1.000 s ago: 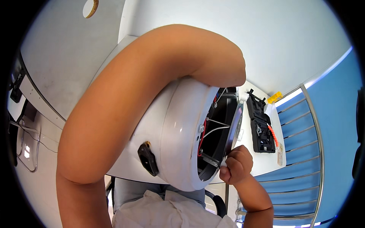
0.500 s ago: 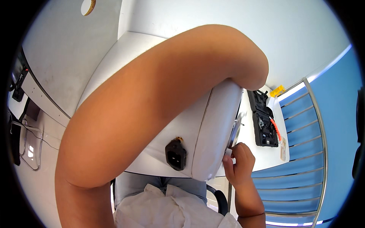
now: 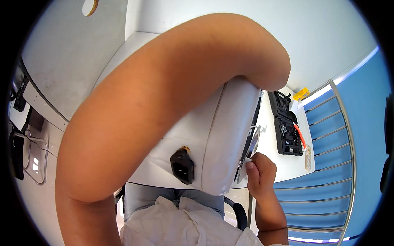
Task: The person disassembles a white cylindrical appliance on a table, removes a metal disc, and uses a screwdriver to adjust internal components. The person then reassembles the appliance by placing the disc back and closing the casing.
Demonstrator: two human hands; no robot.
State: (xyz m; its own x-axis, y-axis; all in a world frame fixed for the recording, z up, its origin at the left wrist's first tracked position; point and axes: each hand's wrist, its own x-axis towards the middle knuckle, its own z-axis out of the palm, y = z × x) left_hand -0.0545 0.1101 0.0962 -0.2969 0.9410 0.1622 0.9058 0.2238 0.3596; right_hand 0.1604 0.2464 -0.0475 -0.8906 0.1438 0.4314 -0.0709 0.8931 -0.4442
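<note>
A large white rounded appliance [image 3: 230,135] with a black power socket [image 3: 182,166] on its side is held up close to me, tipped on its side. My left forearm [image 3: 164,102] wraps over the top of it. My left hand is hidden behind the housing. My right hand [image 3: 260,174] is at the lower right, thumb and fingers pinching the edge of the metal bottom plate [image 3: 251,147], which is seen almost edge-on. The inside of the appliance is hidden.
On the white table [image 3: 271,158] beyond lies an open black tool case [image 3: 287,127] with an orange-handled tool [image 3: 299,133], and a small yellow item [image 3: 301,93] further back. A blue railed partition [image 3: 328,172] stands at the right. Cables and a clear tray [image 3: 35,158] are at the left.
The appliance has turned so its open underside with wires now faces away to the right and the socket side faces me. My right hand stays at the bottom plate's edge.
</note>
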